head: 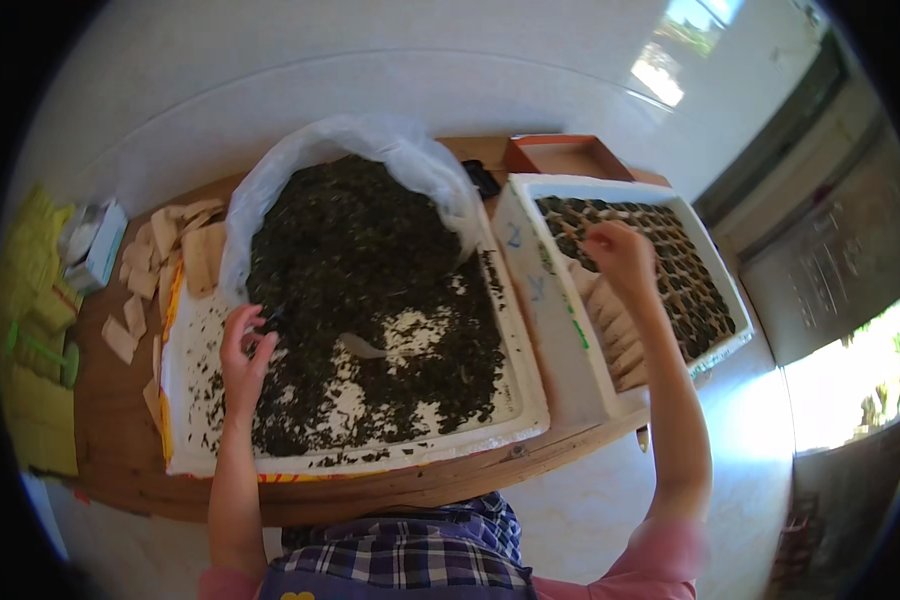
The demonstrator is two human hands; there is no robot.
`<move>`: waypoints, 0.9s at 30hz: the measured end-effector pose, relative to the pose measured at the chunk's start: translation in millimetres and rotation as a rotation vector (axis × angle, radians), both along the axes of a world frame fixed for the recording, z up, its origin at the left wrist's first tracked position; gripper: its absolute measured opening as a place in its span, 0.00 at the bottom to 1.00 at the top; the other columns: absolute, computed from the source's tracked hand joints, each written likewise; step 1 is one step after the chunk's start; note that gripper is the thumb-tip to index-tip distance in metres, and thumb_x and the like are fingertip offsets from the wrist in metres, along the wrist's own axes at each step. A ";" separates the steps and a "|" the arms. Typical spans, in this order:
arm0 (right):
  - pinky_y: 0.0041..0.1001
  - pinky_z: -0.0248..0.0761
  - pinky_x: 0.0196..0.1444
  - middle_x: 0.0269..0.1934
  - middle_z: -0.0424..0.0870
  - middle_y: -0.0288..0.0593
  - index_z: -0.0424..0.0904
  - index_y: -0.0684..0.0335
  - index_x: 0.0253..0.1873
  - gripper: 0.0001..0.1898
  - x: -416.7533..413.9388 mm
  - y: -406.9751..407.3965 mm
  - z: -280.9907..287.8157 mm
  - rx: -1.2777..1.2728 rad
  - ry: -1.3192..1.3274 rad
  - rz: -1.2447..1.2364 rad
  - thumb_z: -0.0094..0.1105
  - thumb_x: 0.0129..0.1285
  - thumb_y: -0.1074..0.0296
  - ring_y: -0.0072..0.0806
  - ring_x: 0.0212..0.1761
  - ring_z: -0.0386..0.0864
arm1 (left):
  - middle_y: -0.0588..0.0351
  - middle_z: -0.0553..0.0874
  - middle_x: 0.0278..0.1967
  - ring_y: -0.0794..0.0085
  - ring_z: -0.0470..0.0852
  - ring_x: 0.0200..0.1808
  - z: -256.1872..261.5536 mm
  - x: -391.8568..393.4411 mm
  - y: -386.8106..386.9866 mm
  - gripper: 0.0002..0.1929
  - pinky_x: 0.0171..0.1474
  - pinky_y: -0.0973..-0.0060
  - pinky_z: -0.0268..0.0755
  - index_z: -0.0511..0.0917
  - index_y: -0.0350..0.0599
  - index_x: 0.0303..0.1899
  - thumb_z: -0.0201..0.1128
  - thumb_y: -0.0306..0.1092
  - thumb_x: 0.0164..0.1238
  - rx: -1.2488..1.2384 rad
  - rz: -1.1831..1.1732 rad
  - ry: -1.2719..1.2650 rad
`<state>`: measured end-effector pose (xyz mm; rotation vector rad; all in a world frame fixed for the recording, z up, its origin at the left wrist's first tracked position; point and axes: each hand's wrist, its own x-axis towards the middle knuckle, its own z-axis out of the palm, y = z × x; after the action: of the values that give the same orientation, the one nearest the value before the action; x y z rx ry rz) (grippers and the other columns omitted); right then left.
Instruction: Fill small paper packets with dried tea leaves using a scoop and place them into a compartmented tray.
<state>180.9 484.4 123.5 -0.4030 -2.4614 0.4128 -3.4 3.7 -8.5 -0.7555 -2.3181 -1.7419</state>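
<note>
A heap of dark, moist leafy material [345, 232] lies in a clear plastic bag [420, 157] and spills over a white foam tray [525, 420]. Over the tray's left side is my left hand [247, 356], thumb and fingers curved apart; a small dark bit seems to be near its fingertips. My right hand [622, 255] is above a white foam box [562, 300], fingers pinched; whether something is between them cannot be seen. Inside that box stand rows of small dark-topped paper-like rolls [690, 277], with pale empty-looking folded pouches [615, 330] at the near left side.
Loose pale flat pouches [142, 255] are piled on the wooden table [105, 405] at the left. Beyond them are a blue-and-white carton [97, 255] and yellow packaging [30, 300]. An open orange-brown box [562, 154] and a dark object [481, 178] lie at the back.
</note>
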 end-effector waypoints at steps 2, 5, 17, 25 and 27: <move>0.25 0.74 0.37 0.33 0.85 0.45 0.84 0.66 0.41 0.05 -1.2 -46.0 22.2 -0.042 0.050 0.024 0.62 0.61 0.75 0.29 0.33 0.82 | 0.56 0.75 0.60 0.73 0.78 0.52 -2.5 -1.9 -16.9 0.21 0.49 0.76 0.75 0.75 0.41 0.59 0.65 0.23 0.64 0.005 0.001 0.013; 0.27 0.72 0.37 0.31 0.82 0.45 0.81 0.68 0.38 0.03 20.1 -121.7 28.8 0.054 0.109 0.182 0.60 0.60 0.82 0.34 0.32 0.80 | 0.56 0.77 0.58 0.73 0.80 0.49 -0.2 -0.7 -8.5 0.21 0.49 0.75 0.77 0.78 0.42 0.56 0.67 0.23 0.61 -0.019 0.017 0.018; 0.42 0.71 0.53 0.54 0.78 0.57 0.78 0.71 0.51 0.11 -35.6 -210.4 -134.1 0.007 -0.180 0.464 0.61 0.66 0.74 0.54 0.53 0.76 | 0.57 0.81 0.49 0.72 0.80 0.47 55.7 -9.6 -78.0 0.18 0.46 0.75 0.75 0.79 0.43 0.53 0.68 0.26 0.61 0.023 0.203 0.168; 0.41 0.70 0.42 0.46 0.77 0.49 0.80 0.67 0.46 0.06 -42.1 -217.5 -136.3 0.067 -0.215 0.465 0.61 0.65 0.76 0.45 0.46 0.75 | 0.42 0.83 0.40 0.52 0.83 0.46 -2.2 -19.3 -251.7 0.17 0.47 0.60 0.75 0.80 0.37 0.41 0.70 0.39 0.55 -0.549 0.637 -0.174; 0.40 0.69 0.41 0.45 0.77 0.48 0.80 0.67 0.45 0.06 -45.1 -217.9 -135.7 0.154 -0.167 0.491 0.62 0.64 0.77 0.44 0.45 0.74 | 0.43 0.83 0.44 0.51 0.81 0.52 -9.8 -11.6 -247.1 0.22 0.51 0.58 0.75 0.80 0.37 0.45 0.73 0.42 0.51 -0.669 0.628 -0.222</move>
<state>135.9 266.5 -12.3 0.2501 -2.7231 0.3948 -15.0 -243.4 -18.3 0.1438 -2.8704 -0.8179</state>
